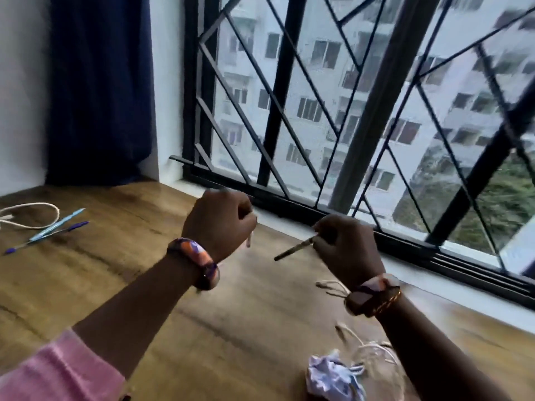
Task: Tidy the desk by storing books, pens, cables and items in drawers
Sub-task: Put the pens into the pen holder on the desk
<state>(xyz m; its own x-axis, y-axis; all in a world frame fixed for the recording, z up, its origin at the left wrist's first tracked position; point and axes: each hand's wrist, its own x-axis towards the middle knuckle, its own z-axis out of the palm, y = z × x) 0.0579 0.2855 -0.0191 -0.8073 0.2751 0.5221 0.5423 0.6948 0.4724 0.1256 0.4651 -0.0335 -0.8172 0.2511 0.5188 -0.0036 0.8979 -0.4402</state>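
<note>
Right hand [344, 250] above brown wooden desk [115, 273], fingers pinching thin dark pencil-like stick [293, 250]. Left hand [220, 224] fisted round small pale item, identity unclear. Blue pens [49, 233], white cable [31, 215] at desk's left end. Risk: loose pinch drops stick.

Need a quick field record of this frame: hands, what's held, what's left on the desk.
left hand: fingers curled round a small pale item, too blurred to identify
right hand: pinching a dark pen, raised over the desk
desk far left: two blue pens, white cable
desk near right: crumpled paper, tangled white cables
drawers: not in view
</note>
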